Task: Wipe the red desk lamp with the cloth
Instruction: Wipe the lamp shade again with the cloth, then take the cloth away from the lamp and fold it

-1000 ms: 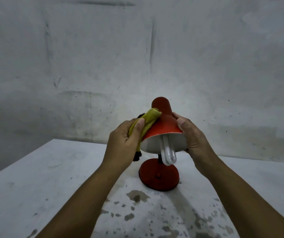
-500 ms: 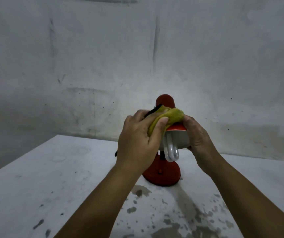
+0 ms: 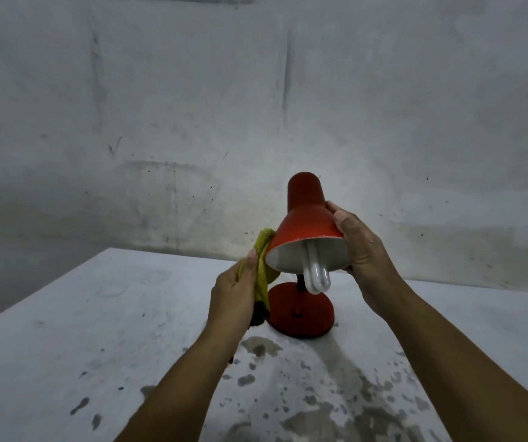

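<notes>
A red desk lamp (image 3: 304,231) stands on a pale, stained table (image 3: 96,330), its round red base (image 3: 300,311) set well back from the near edge and close to the grey wall (image 3: 256,106) behind. The cone-shaped shade (image 3: 307,228) is tilted so that its white inside faces the camera, and a white folded-tube bulb (image 3: 316,275) hangs out of the opening, reaching down in front of the base.

The right hand (image 3: 364,247) grips the right side of the shade: the thumb lies across the red outer surface near the rim and the palm cups the rim's edge, while the fingers curl round behind the shade, out of sight.

The left hand (image 3: 234,295) holds a yellow-green cloth (image 3: 261,266) bunched against the lower left side of the shade. The thumb presses on the cloth from the near side and the fingers are curled round it from behind, so that the cloth is pinched between them. The top of the cloth touches the shade's left rim; the rest hangs down toward the base, with a dark end (image 3: 36,317) showing just below the hand.

Dark blotches and speckles (image 3: 259,346) mark the table in front of the base and spread toward the near edge between the two forearms.
</notes>
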